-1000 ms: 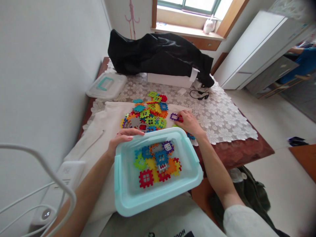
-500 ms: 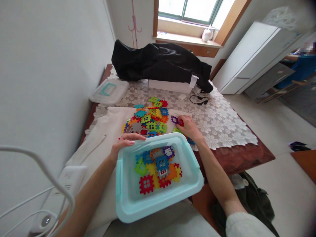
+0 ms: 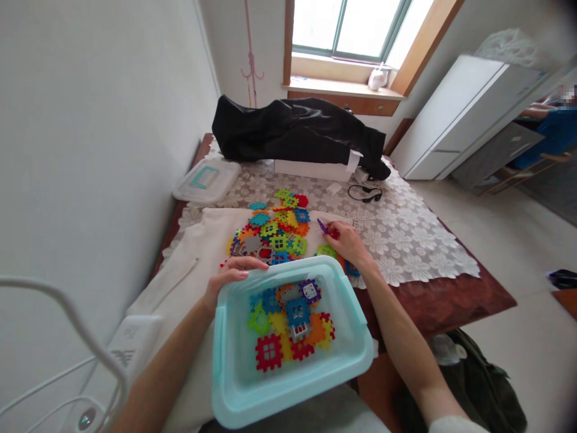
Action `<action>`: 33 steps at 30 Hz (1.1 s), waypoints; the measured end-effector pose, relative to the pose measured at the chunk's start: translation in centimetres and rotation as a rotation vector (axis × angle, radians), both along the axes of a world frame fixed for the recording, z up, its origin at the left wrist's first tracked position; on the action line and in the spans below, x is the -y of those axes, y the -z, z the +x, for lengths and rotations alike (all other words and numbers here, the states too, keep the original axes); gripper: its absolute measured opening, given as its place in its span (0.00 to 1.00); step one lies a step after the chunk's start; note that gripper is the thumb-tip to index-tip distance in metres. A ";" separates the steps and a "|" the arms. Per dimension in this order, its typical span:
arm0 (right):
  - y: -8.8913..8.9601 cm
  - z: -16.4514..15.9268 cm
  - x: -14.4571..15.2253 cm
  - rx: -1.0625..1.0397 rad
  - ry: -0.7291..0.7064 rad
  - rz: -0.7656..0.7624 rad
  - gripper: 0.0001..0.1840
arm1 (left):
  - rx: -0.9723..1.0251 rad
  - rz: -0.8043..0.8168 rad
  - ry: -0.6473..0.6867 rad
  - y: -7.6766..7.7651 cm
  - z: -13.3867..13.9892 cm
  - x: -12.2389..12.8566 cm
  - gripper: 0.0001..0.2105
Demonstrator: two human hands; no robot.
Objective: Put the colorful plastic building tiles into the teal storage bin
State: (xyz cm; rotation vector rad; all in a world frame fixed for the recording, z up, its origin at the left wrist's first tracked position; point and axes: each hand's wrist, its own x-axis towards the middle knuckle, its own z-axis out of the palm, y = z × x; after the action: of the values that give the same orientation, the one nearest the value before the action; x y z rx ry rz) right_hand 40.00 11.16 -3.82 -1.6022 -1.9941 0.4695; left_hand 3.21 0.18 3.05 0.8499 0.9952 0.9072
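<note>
A light-blue plastic bin (image 3: 293, 402) is tilted toward me, with colourful interlocking building pieces lying in it, among them a red window piece (image 3: 269, 352) and a blue one (image 3: 297, 313). My left hand (image 3: 232, 278) is closed on the bin's far left rim. Beyond the bin, my right hand (image 3: 347, 242) pinches a purple building piece (image 3: 321, 226), seen nearly edge-on, along with a red piece partly covered by the fingers. A heap of mixed pieces (image 3: 279, 242) lies on the white cloth, left of my right hand. Green and blue pieces sit partly hidden under that hand.
The bin's clear lid (image 3: 208, 181) lies at the table's left. A black cover (image 3: 297, 129) drapes over a white box at the back, near a dark band-like object (image 3: 365, 193). White cables (image 3: 67, 300) run at lower left. A person in blue (image 3: 538, 138) is at far right.
The view has tipped, so everything sits lower in the picture. In my right hand, the purple piece has turned from face-on to nearly edge-on. My left hand keeps its hold on the bin.
</note>
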 end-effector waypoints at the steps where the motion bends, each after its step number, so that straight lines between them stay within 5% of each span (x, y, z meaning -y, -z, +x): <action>1: -0.1 0.0 0.0 -0.056 0.008 -0.005 0.02 | 0.008 0.003 -0.010 0.0 0.0 0.1 0.12; 14: -3.2 -1.0 2.0 -0.918 0.009 -0.049 0.20 | -0.067 0.010 -0.030 0.7 -0.3 0.6 0.12; 18: -5.1 -1.7 4.7 -1.088 -0.350 -0.148 0.20 | -0.027 0.011 0.002 0.9 -0.4 0.4 0.14; 21: -6.9 -2.2 6.1 -0.952 -0.771 -0.197 0.13 | -0.016 0.010 0.028 1.1 -0.6 0.2 0.16; 23: -7.7 -2.1 6.3 -0.870 -0.903 -0.175 0.14 | -0.027 0.000 0.014 1.1 -0.6 0.3 0.16; 29: -8.1 1.6 4.6 -0.888 -0.294 -0.028 0.23 | -0.015 -0.002 0.001 1.1 -0.6 0.6 0.14; 33: -7.3 4.8 3.9 -0.342 -0.216 -0.245 0.20 | -0.021 -0.026 0.005 1.3 -0.5 0.5 0.16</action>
State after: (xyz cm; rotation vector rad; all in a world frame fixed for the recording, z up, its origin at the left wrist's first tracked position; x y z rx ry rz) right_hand 44.78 7.27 3.46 -1.3341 -1.9041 1.0333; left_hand 2.69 -0.34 1.76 0.8418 1.0208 0.8809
